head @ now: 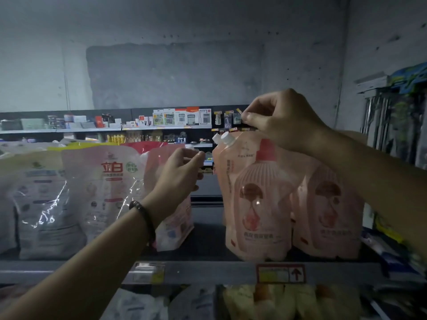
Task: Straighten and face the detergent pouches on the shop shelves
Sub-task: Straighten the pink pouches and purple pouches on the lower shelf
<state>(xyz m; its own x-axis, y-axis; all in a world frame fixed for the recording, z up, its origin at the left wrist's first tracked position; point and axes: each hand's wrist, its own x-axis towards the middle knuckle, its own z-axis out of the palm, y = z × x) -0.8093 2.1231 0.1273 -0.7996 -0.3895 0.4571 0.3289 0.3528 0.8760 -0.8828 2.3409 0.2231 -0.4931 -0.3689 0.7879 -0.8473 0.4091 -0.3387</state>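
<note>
Two salmon-pink spouted detergent pouches stand upright on the top shelf [208, 271], one [256, 204] in front and one [328, 211] to its right. My right hand [279, 121] hovers over the front pouch's top. Its fingers are curled, thumb against forefinger, and nothing shows between them. Its heel covers the pouch's top right corner. Left of the gap leans a pink and white pouch [175, 227]. My left hand [182, 172] covers its top, with fingers curled round its right edge.
More pouches fill the shelf's left side: a white and pink one [108, 188] and a shiny clear-wrapped one [44, 204]. A price label [280, 273] sits on the shelf's front rail. Yellow packs [265, 301] lie on the shelf below. Far shelves [161, 125] hold stationery.
</note>
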